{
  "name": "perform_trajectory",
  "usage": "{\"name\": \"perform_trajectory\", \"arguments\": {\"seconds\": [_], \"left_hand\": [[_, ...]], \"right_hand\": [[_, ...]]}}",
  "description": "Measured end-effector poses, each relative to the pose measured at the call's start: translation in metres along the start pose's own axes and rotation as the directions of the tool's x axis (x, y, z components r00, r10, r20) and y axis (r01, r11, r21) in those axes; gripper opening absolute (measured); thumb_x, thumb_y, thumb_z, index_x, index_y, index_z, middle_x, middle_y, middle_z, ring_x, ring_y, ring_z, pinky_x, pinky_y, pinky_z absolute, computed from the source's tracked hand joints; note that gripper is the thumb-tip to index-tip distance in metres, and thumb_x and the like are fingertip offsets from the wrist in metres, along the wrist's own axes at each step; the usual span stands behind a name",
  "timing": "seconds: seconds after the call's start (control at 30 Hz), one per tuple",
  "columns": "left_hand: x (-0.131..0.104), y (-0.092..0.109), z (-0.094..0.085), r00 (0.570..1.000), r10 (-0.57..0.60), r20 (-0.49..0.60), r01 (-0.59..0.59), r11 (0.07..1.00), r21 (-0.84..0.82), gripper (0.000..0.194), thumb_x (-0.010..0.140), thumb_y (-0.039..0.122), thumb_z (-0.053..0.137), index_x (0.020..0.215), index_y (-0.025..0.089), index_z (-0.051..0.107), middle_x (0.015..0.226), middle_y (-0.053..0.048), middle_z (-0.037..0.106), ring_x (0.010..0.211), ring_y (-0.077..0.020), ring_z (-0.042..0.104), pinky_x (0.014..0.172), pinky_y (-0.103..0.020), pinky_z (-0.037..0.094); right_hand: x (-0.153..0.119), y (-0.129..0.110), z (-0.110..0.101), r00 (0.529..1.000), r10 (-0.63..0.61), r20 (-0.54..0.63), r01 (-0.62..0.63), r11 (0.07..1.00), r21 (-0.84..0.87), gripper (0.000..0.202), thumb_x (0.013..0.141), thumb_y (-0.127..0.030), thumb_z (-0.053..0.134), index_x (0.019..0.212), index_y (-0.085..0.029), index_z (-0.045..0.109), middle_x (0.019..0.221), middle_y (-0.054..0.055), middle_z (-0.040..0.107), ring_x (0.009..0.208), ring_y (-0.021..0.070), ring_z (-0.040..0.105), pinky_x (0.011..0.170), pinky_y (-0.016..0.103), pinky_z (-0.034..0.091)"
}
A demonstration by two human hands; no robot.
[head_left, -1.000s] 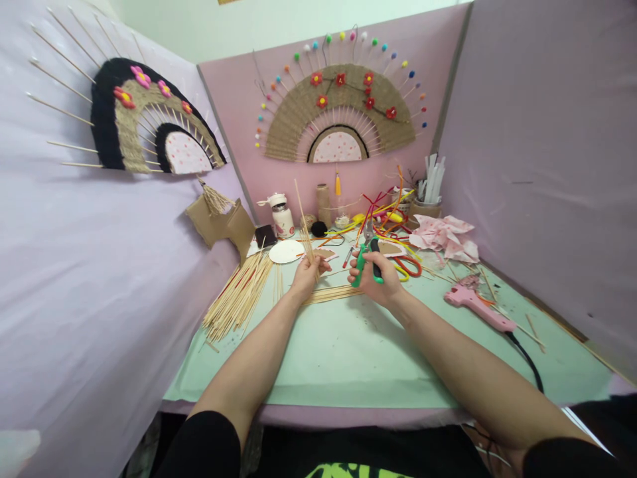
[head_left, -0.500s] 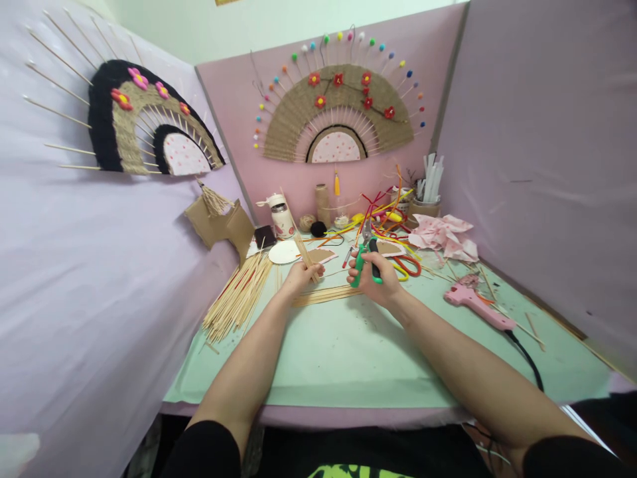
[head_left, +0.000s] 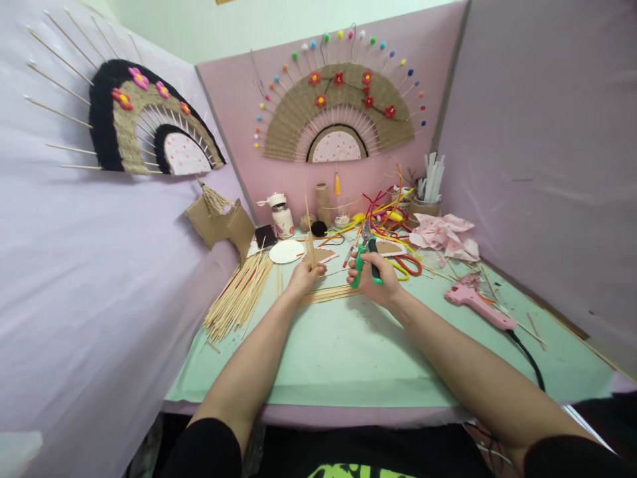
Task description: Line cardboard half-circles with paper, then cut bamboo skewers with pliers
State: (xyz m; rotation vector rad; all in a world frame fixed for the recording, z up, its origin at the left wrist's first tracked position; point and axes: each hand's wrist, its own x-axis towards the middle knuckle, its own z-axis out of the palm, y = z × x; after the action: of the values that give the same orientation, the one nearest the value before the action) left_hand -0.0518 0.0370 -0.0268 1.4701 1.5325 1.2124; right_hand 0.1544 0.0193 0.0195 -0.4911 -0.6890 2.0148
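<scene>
My left hand (head_left: 306,275) is closed around a small bunch of thin wooden sticks (head_left: 311,251), which stand nearly upright, one reaching higher than the others. In my right hand (head_left: 375,279) is a pair of pruning shears (head_left: 359,265) with green and black handles, its metal blades pointing up and away from me. Whether the blades are apart I cannot tell. More sticks (head_left: 331,293) lie crosswise on the table just below both hands. A large loose pile of sticks (head_left: 239,295) is at the left.
A pink glue gun (head_left: 480,309) with a black cord lies at the right. Behind my hands are a white bottle (head_left: 283,218), a white disc (head_left: 286,251), twine spool (head_left: 323,206), coloured pipe cleaners (head_left: 398,229) and crumpled pink cloth (head_left: 442,236). Partitions with fan-shaped decorations (head_left: 343,113) enclose the table.
The sticks in my left hand have swung from leaning left to nearly upright. My left hand has shifted very slightly; my right hand and the shears have stayed almost still.
</scene>
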Motion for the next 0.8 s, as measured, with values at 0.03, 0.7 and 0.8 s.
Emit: {"name": "perform_trajectory", "arguments": {"seconds": [0.03, 0.7, 0.8], "left_hand": [[0.0005, -0.0015, 0.0005, 1.000, 0.004, 0.013, -0.004, 1.000, -0.013, 0.013, 0.070, 0.023, 0.059, 0.073, 0.014, 0.069, 0.079, -0.007, 0.071, 0.079, -0.0193, 0.064, 0.077, -0.031, 0.048], [-0.0041, 0.0057, 0.0031, 0.998, 0.032, 0.057, -0.029, 0.998, -0.049, 0.013, 0.070, 0.023, 0.060, 0.071, 0.014, 0.070, 0.074, -0.007, 0.070, 0.073, -0.0178, 0.062, 0.074, -0.030, 0.047], [-0.0040, 0.0055, 0.0043, 0.999, 0.017, 0.047, -0.015, 0.999, -0.049, 0.014, 0.071, 0.022, 0.059, 0.072, 0.014, 0.069, 0.074, -0.007, 0.069, 0.072, -0.0177, 0.063, 0.075, -0.030, 0.047]], "right_hand": [[0.0001, 0.0001, 0.0000, 1.000, 0.001, 0.000, -0.001, 1.000, 0.001, 0.020, 0.064, -0.024, 0.062, 0.083, -0.020, 0.055, 0.065, -0.002, 0.054, 0.055, 0.0113, 0.046, 0.055, 0.027, 0.039], [0.0002, 0.0034, -0.0002, 1.000, -0.003, 0.030, 0.005, 0.999, -0.042, 0.023, 0.063, -0.027, 0.063, 0.082, -0.022, 0.053, 0.067, -0.002, 0.054, 0.056, 0.0120, 0.047, 0.055, 0.028, 0.040], [-0.0003, 0.0027, 0.0006, 0.999, 0.008, 0.033, -0.007, 0.999, -0.034, 0.023, 0.062, -0.027, 0.064, 0.082, -0.021, 0.054, 0.066, -0.002, 0.054, 0.056, 0.0118, 0.047, 0.054, 0.028, 0.040]]}}
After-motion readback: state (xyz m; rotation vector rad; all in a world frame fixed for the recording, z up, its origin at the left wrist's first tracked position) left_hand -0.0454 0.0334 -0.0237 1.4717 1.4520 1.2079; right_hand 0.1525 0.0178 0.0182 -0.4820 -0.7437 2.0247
